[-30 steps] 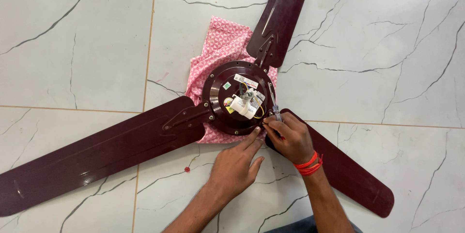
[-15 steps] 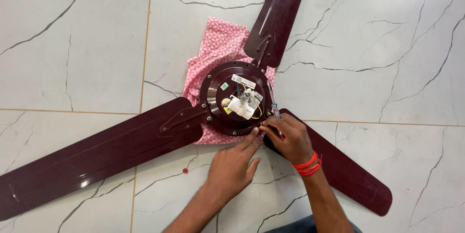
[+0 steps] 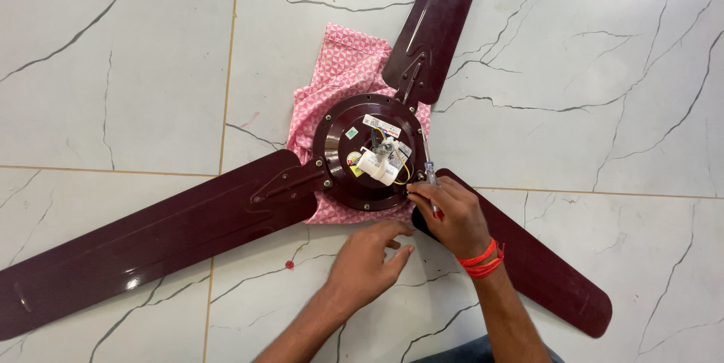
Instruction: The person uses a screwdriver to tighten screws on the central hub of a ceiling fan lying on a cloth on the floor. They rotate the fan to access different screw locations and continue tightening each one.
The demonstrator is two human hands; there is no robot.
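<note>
Fan parts fill my view: a dark maroon ceiling fan [image 3: 368,153] lies on the white marble floor [image 3: 113,69], its round motor housing facing up with a white capacitor [image 3: 375,166] and some wiring at the centre. Under the housing sits a pink patterned cloth [image 3: 343,69], bunched toward the top left. Three blades spread out from the hub: one long blade [image 3: 151,242] runs toward the lower left, one [image 3: 436,24] toward the top, and one [image 3: 543,265] toward the lower right.

My right hand [image 3: 451,216] is closed around a screwdriver [image 3: 428,174], which stands nearly upright at the lower right edge of the housing, right where the lower-right blade meets the hub. A red band [image 3: 481,259] circles that wrist. My left hand [image 3: 367,261] rests just beside it, lower and to the left, fingers loosely extended over the floor and holding nothing, fingertips close to the right hand. A small red bit [image 3: 288,264] lies on the floor near the left hand, just below the long blade.
</note>
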